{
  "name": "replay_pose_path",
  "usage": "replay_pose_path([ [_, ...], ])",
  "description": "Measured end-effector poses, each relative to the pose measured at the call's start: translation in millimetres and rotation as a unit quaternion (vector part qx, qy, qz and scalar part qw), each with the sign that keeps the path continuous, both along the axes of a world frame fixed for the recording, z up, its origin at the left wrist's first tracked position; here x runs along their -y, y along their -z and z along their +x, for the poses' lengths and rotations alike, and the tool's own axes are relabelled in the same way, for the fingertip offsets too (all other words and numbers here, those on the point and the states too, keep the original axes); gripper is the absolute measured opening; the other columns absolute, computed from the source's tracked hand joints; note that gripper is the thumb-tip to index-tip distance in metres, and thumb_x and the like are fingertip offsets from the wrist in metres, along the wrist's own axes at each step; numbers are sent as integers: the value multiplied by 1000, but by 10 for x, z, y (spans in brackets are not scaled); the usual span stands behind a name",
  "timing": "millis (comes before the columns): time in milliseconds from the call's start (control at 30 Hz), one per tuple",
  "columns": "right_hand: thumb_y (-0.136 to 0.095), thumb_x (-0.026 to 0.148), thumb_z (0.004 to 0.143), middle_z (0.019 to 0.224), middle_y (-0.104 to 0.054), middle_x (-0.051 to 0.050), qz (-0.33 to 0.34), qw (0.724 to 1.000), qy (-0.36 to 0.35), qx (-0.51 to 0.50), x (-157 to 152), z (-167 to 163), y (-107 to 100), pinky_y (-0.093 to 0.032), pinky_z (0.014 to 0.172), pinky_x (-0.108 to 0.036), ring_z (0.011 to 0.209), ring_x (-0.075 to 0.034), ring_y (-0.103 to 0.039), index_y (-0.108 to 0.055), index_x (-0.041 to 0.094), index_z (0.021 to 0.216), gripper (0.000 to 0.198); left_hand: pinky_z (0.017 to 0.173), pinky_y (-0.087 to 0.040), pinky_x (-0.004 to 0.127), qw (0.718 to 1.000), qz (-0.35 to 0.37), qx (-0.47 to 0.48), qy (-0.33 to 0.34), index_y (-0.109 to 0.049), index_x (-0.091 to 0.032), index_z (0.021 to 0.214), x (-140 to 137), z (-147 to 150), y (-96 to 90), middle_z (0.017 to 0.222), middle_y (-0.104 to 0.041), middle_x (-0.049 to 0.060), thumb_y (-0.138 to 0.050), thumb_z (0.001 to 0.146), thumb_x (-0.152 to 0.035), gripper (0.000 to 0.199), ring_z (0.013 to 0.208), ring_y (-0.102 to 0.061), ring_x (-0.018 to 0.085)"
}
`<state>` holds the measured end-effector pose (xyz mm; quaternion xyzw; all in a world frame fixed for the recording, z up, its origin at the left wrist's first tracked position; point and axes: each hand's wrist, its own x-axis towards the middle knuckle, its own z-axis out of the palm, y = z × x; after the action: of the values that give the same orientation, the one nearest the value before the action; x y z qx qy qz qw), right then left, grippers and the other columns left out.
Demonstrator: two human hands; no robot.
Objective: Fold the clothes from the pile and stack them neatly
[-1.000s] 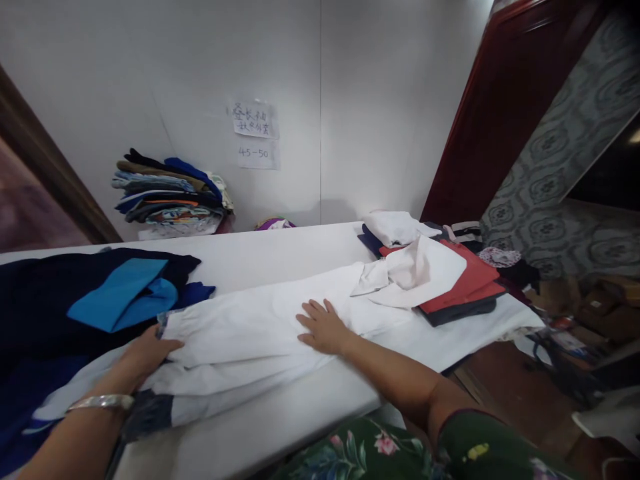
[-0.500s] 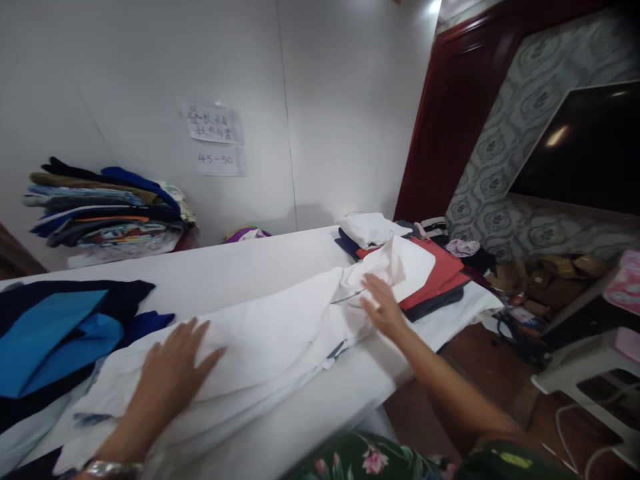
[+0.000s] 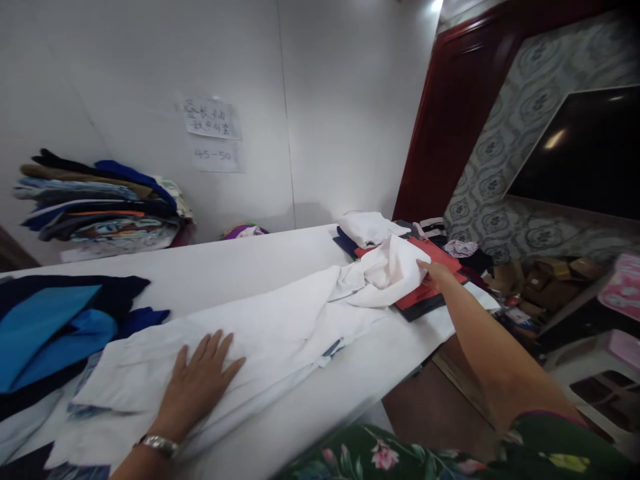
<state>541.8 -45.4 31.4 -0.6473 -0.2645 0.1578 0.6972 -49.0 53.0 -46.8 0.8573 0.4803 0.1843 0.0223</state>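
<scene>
A long white garment (image 3: pixel 270 313) lies stretched across the table, its far right part bunched up. My left hand (image 3: pixel 203 373) rests flat on its left portion, fingers spread. At the right end, my right hand (image 3: pixel 433 270) pinches the edge of the bunched white cloth over a red folded garment (image 3: pixel 447 257); the fingertips are partly hidden. A small dark and white tag (image 3: pixel 330 353) shows along the white garment's near edge. Blue and black clothes (image 3: pixel 50 327) lie to the left of my left hand.
A tall stack of folded clothes (image 3: pixel 105 200) stands at the back left by the wall. A folded white item (image 3: pixel 367 229) lies at the table's far right. Cardboard boxes (image 3: pixel 545 283) and a plastic stool (image 3: pixel 595 373) stand on the right, beyond the white table's (image 3: pixel 310 413) edge.
My right hand has moved right, from over the garment's middle to the bunched end, and now grips its edge. My left hand has shifted right and settled flat on the cloth.
</scene>
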Motion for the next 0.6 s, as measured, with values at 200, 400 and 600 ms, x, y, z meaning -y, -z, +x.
replay_pose_path([
  [200, -65, 15, 65, 83, -67, -3, 54, 997, -28, -58, -185, -299, -334, -54, 62, -24, 74, -14, -63, -61, 18, 83, 19, 113, -16, 58, 993, 42, -106, -20, -57, -14, 129, 13, 25, 32, 143, -46, 19, -41, 85, -47, 57, 136, -37, 36],
  [400, -70, 25, 68, 113, -67, -3, 133, 964, -200, 115, -391, -1254, -837, -51, 87, -32, 98, -18, -63, -59, 23, 119, 52, 113, -15, 59, 995, 49, -82, -14, -55, -13, 131, 13, 14, 93, 142, -47, 19, -42, 86, -47, 58, 136, -36, 37],
  [600, -51, 27, 87, 127, -60, -8, 37, 763, -468, 445, -454, -2663, -396, -42, 100, -37, 117, -20, -54, -53, 22, 131, 44, 112, -17, 59, 994, 70, -88, -14, -55, -11, 131, 36, 22, 110, 141, -47, 20, -45, 87, -47, 58, 134, -39, 37],
])
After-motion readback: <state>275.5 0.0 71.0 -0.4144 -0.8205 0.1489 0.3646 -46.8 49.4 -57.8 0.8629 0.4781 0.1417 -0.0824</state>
